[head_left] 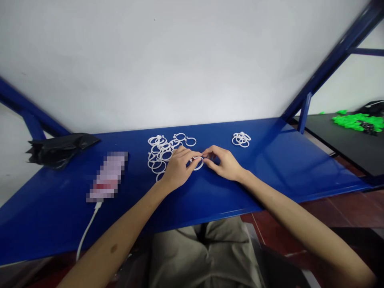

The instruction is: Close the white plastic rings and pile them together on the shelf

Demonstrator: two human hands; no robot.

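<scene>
Between my two hands is a white ring [198, 165], seen just above or on the blue table [210, 198]. My left hand [181, 166] pinches the ring's left side between thumb and fingers. On the ring's upper right side, my right hand [222, 162] closes its thumb and fingertips. What exactly lies between the right fingertips is too small to make out. Left of my left hand spreads a loose pile of white rings [157, 154], partly hidden by that hand. A smaller cluster of white rings [241, 140] lies farther right.
A blurred-out flat device [108, 176] with a white cable [87, 232] lies at the left. Behind it is a crumpled black plastic bag [61, 150]. A pale wall [180, 68] and blue frame posts [327, 66] bound the table. Bright green pieces [358, 121] cover part of a dark table at right.
</scene>
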